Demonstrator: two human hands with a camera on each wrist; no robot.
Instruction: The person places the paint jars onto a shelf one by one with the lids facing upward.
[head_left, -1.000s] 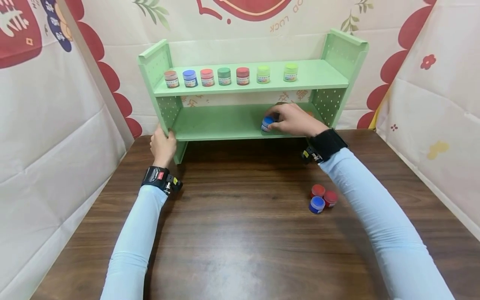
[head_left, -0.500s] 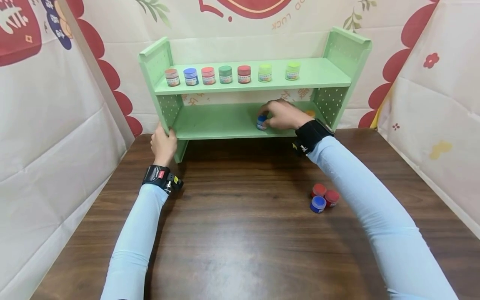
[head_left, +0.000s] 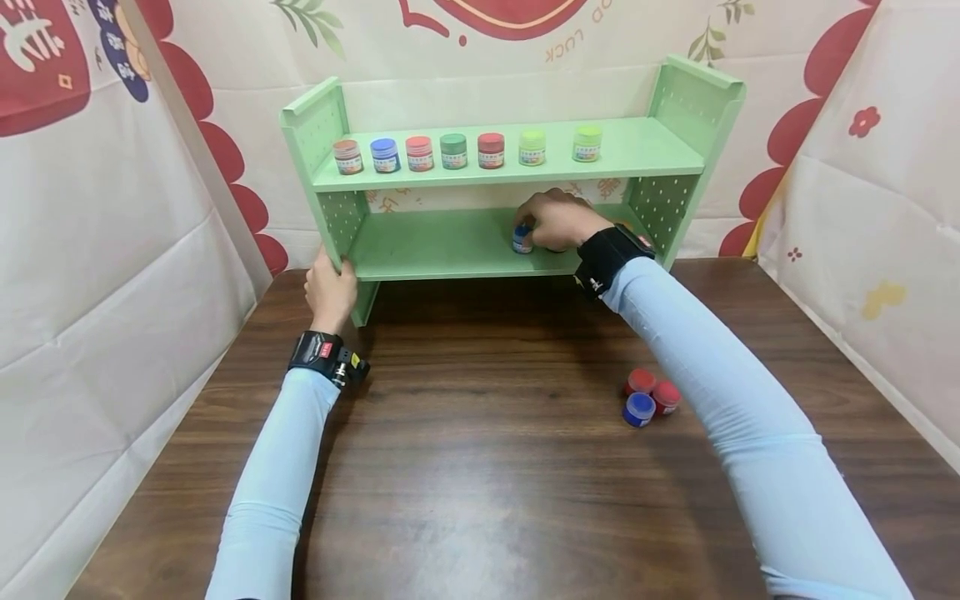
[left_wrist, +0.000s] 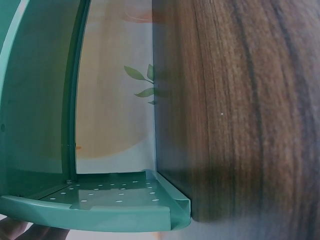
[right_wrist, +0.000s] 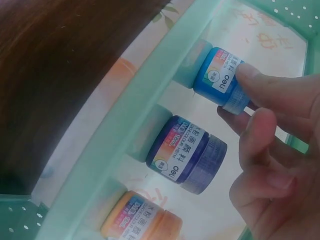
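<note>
My right hand (head_left: 558,218) pinches a small blue paint jar (right_wrist: 216,74) between thumb and fingers, its base at the lower board of the green shelf (head_left: 435,242). In the right wrist view, a purple paint jar (right_wrist: 179,152) and an orange paint jar (right_wrist: 141,219) stand in a row beside it; the hand mostly hides these in the head view. My left hand (head_left: 330,292) grips the front edge of the shelf's left side panel (head_left: 324,212), low down. Only its fingertips (left_wrist: 35,232) show in the left wrist view.
Several paint jars line the upper board, from a brownish-red one (head_left: 348,157) to a light green one (head_left: 587,143). On the brown table (head_left: 465,433), a blue jar (head_left: 638,410) and two red jars (head_left: 641,382) cluster near the right forearm. Printed cloth (head_left: 847,250) hangs around the sides and back.
My right hand has shifted a little left along the lower board with the blue paint jar. My left hand keeps its grip on the side panel.
</note>
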